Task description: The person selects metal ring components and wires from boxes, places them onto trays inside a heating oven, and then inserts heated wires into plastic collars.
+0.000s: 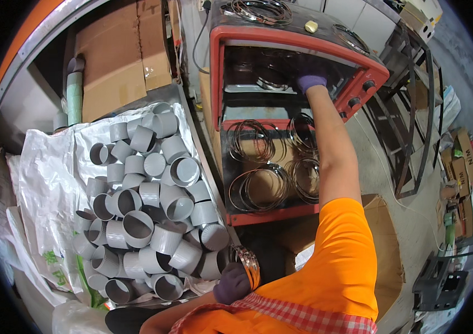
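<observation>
My left hand [233, 283], in a purple glove, is closed around a bundle of thin shiny metal rings [250, 263] low in front of my body. My right arm stretches forward into a red countertop oven [298, 38]. In its dark chamber is my right hand [310, 82], also gloved in purple; shadow hides its fingers. Left of it, inside the oven, lie more metal rings [270, 82]. On the lowered oven door [237, 219] sit several stacks of metal rings [259, 186].
Many grey plastic pipe fittings [138, 228] are heaped on white sheeting [47, 183] to the left. More rings [264, 11] lie on the oven top. A black metal frame [415, 111] stands at right, and an open cardboard box [386, 245] sits by my right sleeve.
</observation>
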A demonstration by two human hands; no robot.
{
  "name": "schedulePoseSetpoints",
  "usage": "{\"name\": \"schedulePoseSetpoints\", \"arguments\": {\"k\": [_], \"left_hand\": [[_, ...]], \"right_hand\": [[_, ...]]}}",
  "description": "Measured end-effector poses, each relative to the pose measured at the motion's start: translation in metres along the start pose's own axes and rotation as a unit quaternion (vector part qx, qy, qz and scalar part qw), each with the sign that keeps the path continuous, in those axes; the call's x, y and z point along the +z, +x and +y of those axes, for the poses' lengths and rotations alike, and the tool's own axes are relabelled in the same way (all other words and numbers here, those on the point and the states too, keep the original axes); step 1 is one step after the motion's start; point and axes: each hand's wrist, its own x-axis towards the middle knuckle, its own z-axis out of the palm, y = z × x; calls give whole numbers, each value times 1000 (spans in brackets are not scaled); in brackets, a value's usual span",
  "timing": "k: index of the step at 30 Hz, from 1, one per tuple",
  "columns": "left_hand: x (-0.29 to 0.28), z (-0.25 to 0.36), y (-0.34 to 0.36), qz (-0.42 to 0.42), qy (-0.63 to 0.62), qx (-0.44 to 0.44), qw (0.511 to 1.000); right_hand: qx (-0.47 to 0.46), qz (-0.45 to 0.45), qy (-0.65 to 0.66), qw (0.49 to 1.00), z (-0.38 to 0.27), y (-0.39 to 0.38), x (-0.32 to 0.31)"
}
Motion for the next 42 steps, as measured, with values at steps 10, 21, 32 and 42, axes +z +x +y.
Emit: {"name": "schedulePoseSetpoints", "arguments": {"k": [10, 21, 32, 42], "left_hand": [[-10, 0, 10, -23, -39, -13, 999], [-8, -5, 9, -4, -22, 21, 1000], [-4, -19, 2, -10, -38, 34, 999], [5, -28, -19, -7, -64, 10, 998]], "right_hand": [[-96, -44, -97, 990, -18, 24, -6], [-78, -47, -151, 984, -7, 28, 8], [-87, 130, -88, 984, -3, 35, 34], [-80, 141, -89, 983, 2, 32, 26]]}}
